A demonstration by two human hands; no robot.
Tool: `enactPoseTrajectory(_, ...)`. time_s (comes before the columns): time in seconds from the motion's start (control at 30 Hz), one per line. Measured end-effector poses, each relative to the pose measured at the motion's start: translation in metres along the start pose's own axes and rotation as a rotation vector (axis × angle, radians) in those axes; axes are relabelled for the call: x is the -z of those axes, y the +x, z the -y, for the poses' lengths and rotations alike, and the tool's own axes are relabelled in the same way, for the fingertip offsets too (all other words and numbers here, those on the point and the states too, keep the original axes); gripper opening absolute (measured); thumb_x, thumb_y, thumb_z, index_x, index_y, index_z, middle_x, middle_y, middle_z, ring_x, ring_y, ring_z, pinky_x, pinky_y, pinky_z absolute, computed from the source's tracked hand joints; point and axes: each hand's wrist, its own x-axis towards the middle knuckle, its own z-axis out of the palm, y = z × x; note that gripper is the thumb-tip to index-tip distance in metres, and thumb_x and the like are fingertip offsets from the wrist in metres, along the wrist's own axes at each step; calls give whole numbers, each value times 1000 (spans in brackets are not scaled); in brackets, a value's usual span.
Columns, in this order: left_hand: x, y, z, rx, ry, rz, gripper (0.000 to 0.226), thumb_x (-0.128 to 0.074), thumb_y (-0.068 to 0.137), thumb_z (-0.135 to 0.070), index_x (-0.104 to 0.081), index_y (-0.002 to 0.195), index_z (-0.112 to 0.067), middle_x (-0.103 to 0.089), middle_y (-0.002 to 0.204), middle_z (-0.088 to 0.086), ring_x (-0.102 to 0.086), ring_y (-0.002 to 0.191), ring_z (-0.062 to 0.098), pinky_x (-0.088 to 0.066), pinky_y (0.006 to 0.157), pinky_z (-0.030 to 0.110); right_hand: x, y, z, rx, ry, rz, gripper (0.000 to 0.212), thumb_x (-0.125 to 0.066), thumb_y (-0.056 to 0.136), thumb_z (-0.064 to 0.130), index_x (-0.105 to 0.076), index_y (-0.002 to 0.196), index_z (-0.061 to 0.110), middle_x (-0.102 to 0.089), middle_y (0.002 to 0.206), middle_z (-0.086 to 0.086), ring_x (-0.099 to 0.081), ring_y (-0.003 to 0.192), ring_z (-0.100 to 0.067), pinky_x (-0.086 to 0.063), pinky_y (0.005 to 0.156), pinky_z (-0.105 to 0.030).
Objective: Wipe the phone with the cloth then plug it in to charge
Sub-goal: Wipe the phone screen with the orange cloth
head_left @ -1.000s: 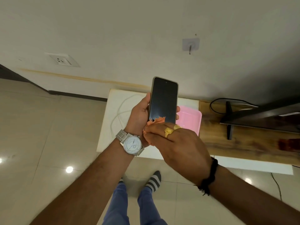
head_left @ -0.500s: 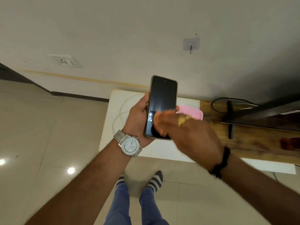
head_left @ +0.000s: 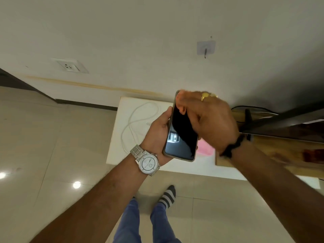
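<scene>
My left hand [head_left: 157, 132], with a silver watch on its wrist, holds the phone [head_left: 182, 142] upright by its left edge, dark screen facing me. My right hand [head_left: 208, 118], blurred and wearing a gold ring, lies over the upper half of the screen with its fingers bunched. The orange cloth [head_left: 179, 95] shows only as a sliver at those fingertips by the phone's top edge; the rest is hidden under the hand. A white charging cable [head_left: 130, 123] lies looped on the white table [head_left: 121, 151] below.
A wall socket [head_left: 70, 66] sits on the wall at the left. A pink tray [head_left: 206, 149] rests on the table behind the phone. A wooden surface [head_left: 273, 151] with a dark screen on a stand [head_left: 280, 123] is at the right. A wall hook [head_left: 205, 49] is above.
My right hand has slid with the cloth from the phone's bottom edge up over the screen to its top. The left hand has tilted the phone slightly.
</scene>
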Motion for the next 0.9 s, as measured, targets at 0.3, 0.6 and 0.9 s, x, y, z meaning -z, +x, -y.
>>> enactPoseTrajectory(0.3,5,3,-5,0,-18,-92,56,-56,95,-54,-70,126,-9,-66,121,13,-63,113,29,-44,110,44,-7,-35,23,200,29,173,25,-70,88,7,-76,112,9,-75,116,-10,-72,103,-32,-62,81,-45)
enactPoseTrajectory(0.6,9,7,-13,-114,-6,-96,52,-43,100,-53,-69,121,-13,-68,114,16,-68,94,29,-60,81,41,-9,-38,9,78,-80,182,29,-58,85,7,-73,108,17,-75,101,-12,-74,88,-34,-62,67,-43)
enactPoseTrajectory(0.9,25,18,-2,-75,68,-88,60,-36,102,-59,-77,115,-17,-73,112,17,-72,91,33,-57,84,45,-14,9,-28,-19,-65,147,37,-40,90,15,-72,109,15,-73,107,-5,-68,95,-30,-58,81,-43)
